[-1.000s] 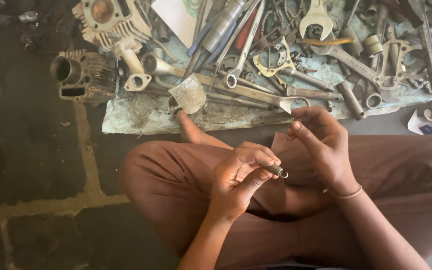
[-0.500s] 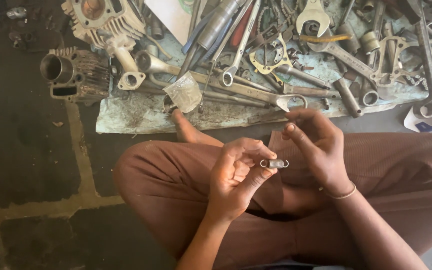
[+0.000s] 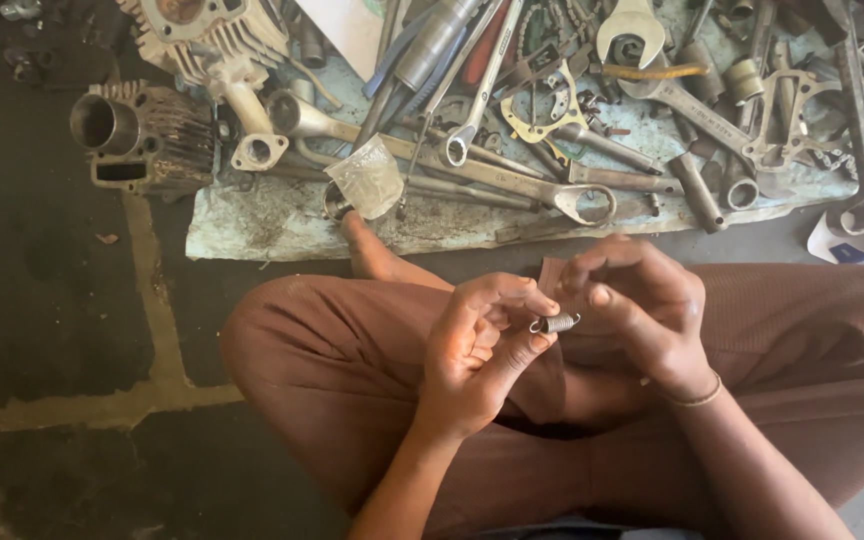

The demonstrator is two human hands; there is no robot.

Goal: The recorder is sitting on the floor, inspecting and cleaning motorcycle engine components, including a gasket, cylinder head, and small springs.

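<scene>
1. Spring (image 3: 555, 323) (small, coiled metal, hooked ends) sits over the lap, pinched at its left end by the left hand (image 3: 477, 350).
2. Right hand (image 3: 642, 305) curls just beside it, fingers half closed, grip unclear.
3. Far: wrenches (image 3: 512, 180) on a cloth (image 3: 282, 225); cylinder (image 3: 142, 135) at far left.

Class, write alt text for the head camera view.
A seated person's left hand pinches a small metal spring at its end, with the right hand beside it. Ahead, wrenches and an engine cylinder lie on the floor.
</scene>
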